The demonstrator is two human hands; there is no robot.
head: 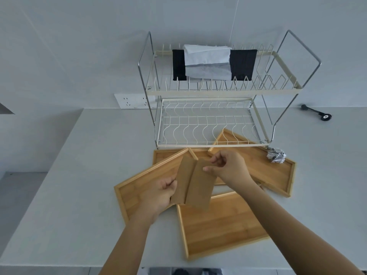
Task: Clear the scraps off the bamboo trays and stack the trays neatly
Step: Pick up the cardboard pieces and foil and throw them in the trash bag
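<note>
Trays lie in a loose fan on the counter (pixel 83 175) before a two-tier dish rack (pixel 214 92). Left tray (pixel 139 193) sits askew, overlapping the back tray (pixel 164 156); front tray (pixel 222 223) is bare and reaches close to the counter's near edge; right tray (pixel 272 171) has one corner tucked under the rack and carries a crumpled foil wad (pixel 276 155) at its far end. Cloths (pixel 210 63), black and white, hang on the rack's top tier. Counter to the left lies wide open; a black tool (pixel 316 112) lies well apart at the far right. Over the trays, left hand (pixel 158 195) is closed on the lower left edge of a folded brown paper (pixel 193 185), and right hand (pixel 228 167) pinches its upper right edge between thumb and fingers.
</note>
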